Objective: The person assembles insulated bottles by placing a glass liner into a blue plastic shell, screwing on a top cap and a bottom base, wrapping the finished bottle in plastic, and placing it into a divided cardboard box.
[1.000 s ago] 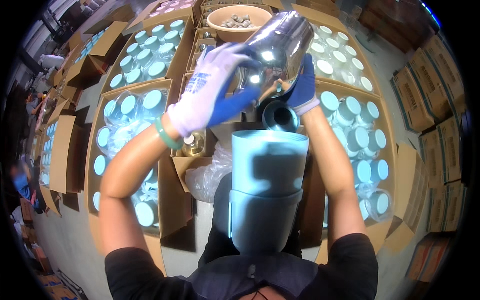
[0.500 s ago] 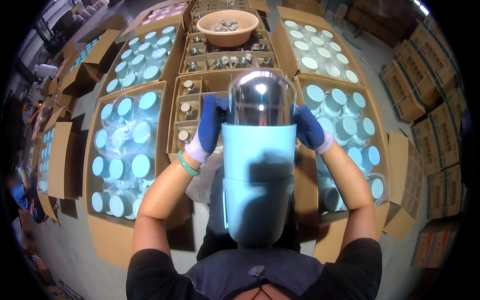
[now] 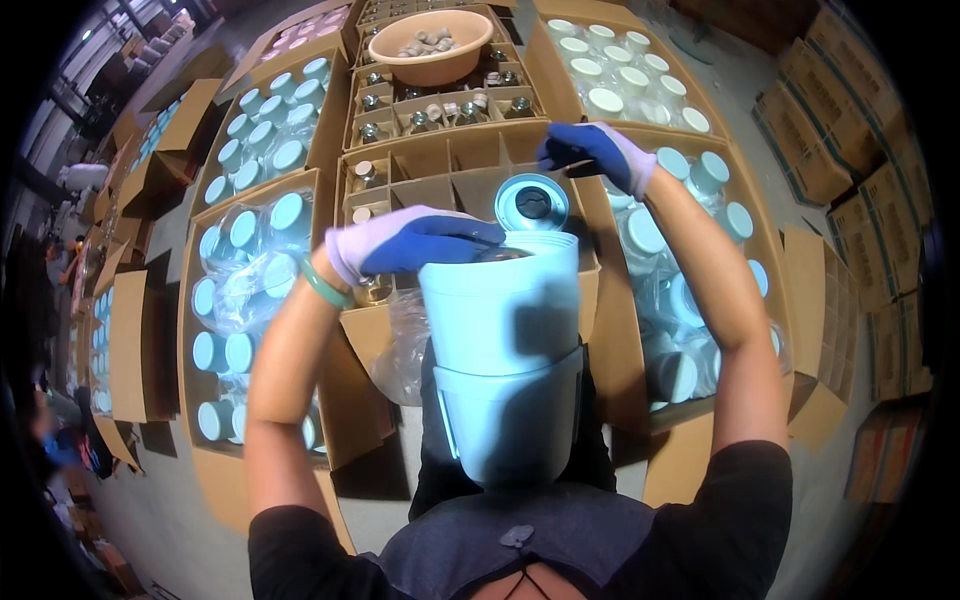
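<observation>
Blue two-tier container [image 3: 500, 330] stood upright between the person's knees, mouth up, side handle low on its left. That was the thing being worked on. A dark, shiny piece [image 3: 508, 254] showed just inside the mouth, mostly hidden, so its seating couldn't be checked.

Left hand [image 3: 420, 243], gloved, lay across the left part of the rim. Its fingers were nearly straight and held close together, reaching over the opening; thumb hidden, so can't tell whether they pinched the rim, pressed the shiny piece or just rested. Right hand [image 3: 597, 157], also gloved, hung well apart from the container, over the far right. Its fingers were half curled and parted at the tips, nothing visible between them.

A round blue part [image 3: 532, 203] with a dark centre sat just behind the mouth, in front of the divided carton's compartments [image 3: 480, 185]. Blue-lidded vessels [image 3: 640, 240] filled the carton on the right.

For doing this well, my judgement: keep the container clamped upright by the knees, press the shiny piece evenly with a flat palm rather than fingertips, since it may be fragile, and check it's centred in the mouth before letting go.
</observation>
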`<state>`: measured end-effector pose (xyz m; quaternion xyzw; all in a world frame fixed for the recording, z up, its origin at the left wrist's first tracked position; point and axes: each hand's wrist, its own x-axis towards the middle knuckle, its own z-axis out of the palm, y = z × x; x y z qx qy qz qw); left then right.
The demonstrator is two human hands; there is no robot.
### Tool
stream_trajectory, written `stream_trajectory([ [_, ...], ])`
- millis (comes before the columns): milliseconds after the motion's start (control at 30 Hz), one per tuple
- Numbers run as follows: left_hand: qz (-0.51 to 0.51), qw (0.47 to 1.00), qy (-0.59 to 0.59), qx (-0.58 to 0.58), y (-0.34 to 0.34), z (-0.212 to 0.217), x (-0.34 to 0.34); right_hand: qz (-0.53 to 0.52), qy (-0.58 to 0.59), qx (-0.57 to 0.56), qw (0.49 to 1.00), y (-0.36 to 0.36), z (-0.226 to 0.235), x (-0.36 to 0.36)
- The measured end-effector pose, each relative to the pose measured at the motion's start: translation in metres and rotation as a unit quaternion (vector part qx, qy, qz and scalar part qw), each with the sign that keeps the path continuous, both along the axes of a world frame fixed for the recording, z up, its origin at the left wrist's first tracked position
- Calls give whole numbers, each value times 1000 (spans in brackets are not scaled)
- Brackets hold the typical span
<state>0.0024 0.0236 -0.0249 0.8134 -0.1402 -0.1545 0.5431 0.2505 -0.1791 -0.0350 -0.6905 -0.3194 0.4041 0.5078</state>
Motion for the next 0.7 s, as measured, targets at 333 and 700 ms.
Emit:
stream_trajectory([
  [333,-98,906,-63,408,-44,37,67,-219,438,-7,872,-18,-320,52],
  [700,318,935,119,-106,-19,23,55,-160,-116,330,923,8,-66,-16],
])
